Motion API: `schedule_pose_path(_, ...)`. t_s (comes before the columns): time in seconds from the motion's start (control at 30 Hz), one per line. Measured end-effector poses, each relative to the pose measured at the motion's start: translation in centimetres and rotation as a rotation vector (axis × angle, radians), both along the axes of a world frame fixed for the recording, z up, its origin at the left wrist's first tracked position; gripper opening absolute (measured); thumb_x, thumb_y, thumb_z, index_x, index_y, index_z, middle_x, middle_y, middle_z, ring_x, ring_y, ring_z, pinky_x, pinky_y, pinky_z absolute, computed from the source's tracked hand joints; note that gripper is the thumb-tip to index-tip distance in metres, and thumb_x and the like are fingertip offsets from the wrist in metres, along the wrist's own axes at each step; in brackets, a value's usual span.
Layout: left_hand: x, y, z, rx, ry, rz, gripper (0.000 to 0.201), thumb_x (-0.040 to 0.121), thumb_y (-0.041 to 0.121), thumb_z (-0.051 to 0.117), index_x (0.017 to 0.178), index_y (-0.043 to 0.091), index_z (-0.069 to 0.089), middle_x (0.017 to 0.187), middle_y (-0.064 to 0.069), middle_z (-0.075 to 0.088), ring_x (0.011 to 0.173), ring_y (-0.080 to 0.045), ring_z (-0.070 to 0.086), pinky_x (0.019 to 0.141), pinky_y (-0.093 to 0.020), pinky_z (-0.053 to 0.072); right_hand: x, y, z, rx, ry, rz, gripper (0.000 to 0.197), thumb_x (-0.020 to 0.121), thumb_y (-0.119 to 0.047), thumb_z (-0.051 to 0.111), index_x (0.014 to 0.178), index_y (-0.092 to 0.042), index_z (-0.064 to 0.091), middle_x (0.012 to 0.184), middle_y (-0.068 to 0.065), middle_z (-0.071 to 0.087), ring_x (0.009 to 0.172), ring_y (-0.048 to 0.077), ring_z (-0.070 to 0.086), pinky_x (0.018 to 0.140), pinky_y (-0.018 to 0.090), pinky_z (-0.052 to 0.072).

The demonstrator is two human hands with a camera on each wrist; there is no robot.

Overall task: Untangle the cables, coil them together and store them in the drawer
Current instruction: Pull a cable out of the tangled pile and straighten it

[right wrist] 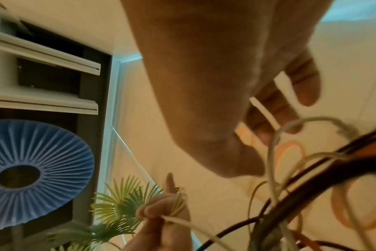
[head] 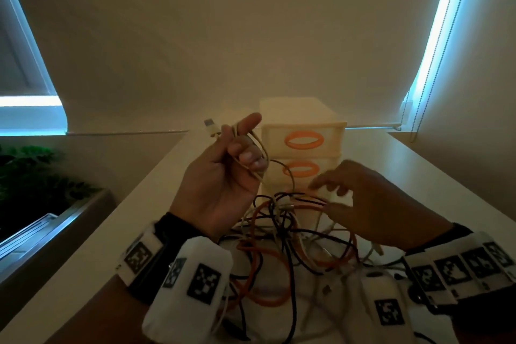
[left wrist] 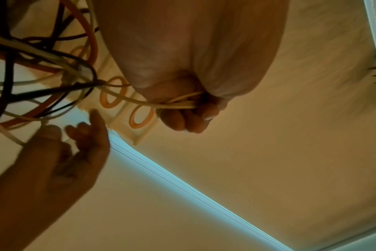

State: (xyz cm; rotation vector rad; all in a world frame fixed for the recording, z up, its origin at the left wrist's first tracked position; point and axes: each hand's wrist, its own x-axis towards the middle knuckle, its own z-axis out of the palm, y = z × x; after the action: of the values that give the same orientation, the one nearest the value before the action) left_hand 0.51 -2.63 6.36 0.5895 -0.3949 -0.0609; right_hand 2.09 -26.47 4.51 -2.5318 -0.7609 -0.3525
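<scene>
My left hand [head: 240, 148] is raised in front of the drawer unit and grips a few loops of a cream cable [head: 266, 158], curled fingers [left wrist: 191, 118] closed round them. The cable's USB plug [head: 210, 124] sticks out at the upper left. From this hand the cream cable [left wrist: 137, 101] runs down into a tangle [head: 282, 232] of orange, black and white cables on the white table [head: 432, 181]. My right hand [head: 332, 193] hovers over the tangle's far right side with fingers spread. A white cable [right wrist: 266, 112] crosses its fingers [right wrist: 307, 91] without being gripped.
A cream drawer unit [head: 304, 117] with orange oval handles [head: 304, 140] stands shut just behind the tangle. A green plant [head: 30, 176] sits beyond the table's left edge. A blind's bead cord [head: 418, 109] hangs at the back right.
</scene>
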Motion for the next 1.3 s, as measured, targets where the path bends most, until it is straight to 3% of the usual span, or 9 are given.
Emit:
schedule_pose_path(0.1, -0.2, 0.3, -0.1, -0.010, 0.003, -0.002, 0.040, 0.109, 0.028, 0.033, 0.124, 0.001, 0.058, 0.064, 0.008, 0.045, 0.057, -0.007, 0.047, 0.058, -0.021, 0.045, -1.2, 1.9, 0.3, 0.202, -0.142, 0.180, 0.031, 0.080, -0.020, 0.078, 0.108, -0.028, 0.066, 0.099, -0.016, 0.058, 0.095, 0.005, 0.056, 0.077, 0.006, 0.041)
schedule_pose_path(0.23, -0.8, -0.2, 0.1, -0.022, -0.019, -0.038, 0.041, 0.109, 0.028, 0.034, 0.125, 0.000, 0.058, 0.065, 0.007, 0.046, 0.059, -0.008, 0.048, 0.059, -0.022, 0.045, -2.2, 5.3, -0.4, 0.184, 0.099, 0.346, 0.028, 0.082, -0.026, 0.078, 0.105, -0.032, 0.065, 0.090, -0.015, 0.066, 0.084, 0.002, 0.064, 0.067, 0.011, 0.047)
schedule_pose_path(0.43, -1.4, 1.2, 1.6, -0.137, -0.111, -0.083, 0.044, 0.112, 0.029, 0.025, 0.128, 0.001, 0.055, 0.068, 0.006, 0.049, 0.062, -0.007, 0.050, 0.064, -0.021, 0.045, -0.8, 6.2, -1.4, 0.161, 0.052, 0.251, 0.007, 0.091, -0.029, 0.069, 0.097, -0.027, 0.072, 0.085, -0.017, 0.066, 0.083, -0.002, 0.062, 0.069, 0.010, 0.047)
schedule_pose_path(0.53, -1.4, 2.1, 1.9, -0.151, -0.143, -0.098, 0.045, 0.112, 0.030, 0.024, 0.128, 0.002, 0.055, 0.068, 0.006, 0.049, 0.062, -0.007, 0.049, 0.064, -0.021, 0.043, -1.1, 5.7, -0.3, 0.145, -0.010, 0.214, 0.009, 0.097, -0.029, 0.056, 0.089, -0.028, 0.059, 0.080, -0.009, 0.062, 0.070, 0.007, 0.058, 0.062, 0.025, 0.050)
schedule_pose_path(0.67, -1.0, 2.1, 1.3, -0.011, -0.120, -0.047, 0.042, 0.111, 0.031, 0.028, 0.127, 0.004, 0.056, 0.065, 0.009, 0.043, 0.056, -0.005, 0.044, 0.057, -0.019, 0.040, -1.1, 5.4, 0.9, 0.103, -0.077, 0.178, 0.010, 0.103, -0.030, 0.042, 0.094, -0.029, 0.045, 0.070, -0.009, 0.055, 0.059, 0.007, 0.052, 0.052, 0.021, 0.040)
schedule_pose_path(0.77, -0.7, 3.0, 1.3, -0.007, -0.106, -0.021, 0.041, 0.111, 0.032, 0.029, 0.126, 0.005, 0.057, 0.064, 0.009, 0.043, 0.054, -0.004, 0.042, 0.055, -0.019, 0.039, -0.8, 5.3, 1.0, 0.134, -0.130, 0.145, 0.008, 0.102, -0.035, 0.043, 0.097, -0.030, 0.047, 0.067, -0.009, 0.057, 0.057, 0.008, 0.054, 0.050, 0.023, 0.041)
schedule_pose_path(0.87, -0.6, 3.8, 1.4, -0.071, -0.107, -0.031, 0.042, 0.112, 0.031, 0.028, 0.125, 0.004, 0.057, 0.064, 0.009, 0.044, 0.054, -0.005, 0.044, 0.055, -0.020, 0.041, -0.6, 5.4, 0.1, 0.163, 0.032, 0.208, 0.010, 0.095, -0.041, 0.057, 0.096, -0.032, 0.056, 0.076, -0.005, 0.066, 0.068, 0.009, 0.063, 0.062, 0.029, 0.055)
schedule_pose_path(1.03, -0.7, 3.2, 1.2, -0.067, -0.107, -0.031, 0.042, 0.112, 0.032, 0.028, 0.124, 0.004, 0.057, 0.064, 0.008, 0.044, 0.054, -0.005, 0.043, 0.055, -0.020, 0.042, -0.3, 5.6, -1.6, 0.069, 0.161, 0.330, 0.011, 0.087, -0.034, 0.072, 0.089, -0.037, 0.062, 0.081, -0.012, 0.063, 0.075, 0.004, 0.060, 0.071, 0.022, 0.051)
schedule_pose_path(1.3, -0.8, 3.0, 1.0, 0.027, -0.082, 0.013, 0.041, 0.109, 0.033, 0.033, 0.124, 0.006, 0.059, 0.063, 0.010, 0.040, 0.051, -0.004, 0.038, 0.051, -0.018, 0.036, -0.5, 5.3, -1.3, 0.063, -0.020, 0.149, 0.011, 0.103, -0.031, 0.044, 0.094, -0.026, 0.049, 0.070, -0.010, 0.056, 0.060, 0.004, 0.052, 0.054, 0.015, 0.036)
